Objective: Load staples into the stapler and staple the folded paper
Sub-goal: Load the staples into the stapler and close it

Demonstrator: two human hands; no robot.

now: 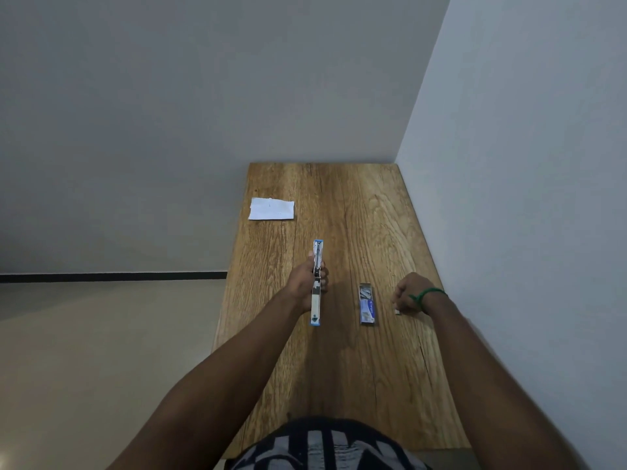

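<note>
A: Why is the stapler [317, 281] laid out full length?

B: It is hinged open, magazine channel facing up, ready to take staples. The left hand [307, 279] is closed around its middle and steadies it on the counter [359, 215].

A: And the right hand [409, 293]?

B: Fingers curled in, near the counter at 3 o'clock from the stapler. A small pale piece shows just below it; whether that is a staple strip, I cannot tell. The staple box [367, 303] lies open between the two hands, within easy reach.

A: The folded paper [271, 208]?

B: Parked at 11 o'clock, well apart, clear of the loading step. Stapling is not yet begun.
</note>
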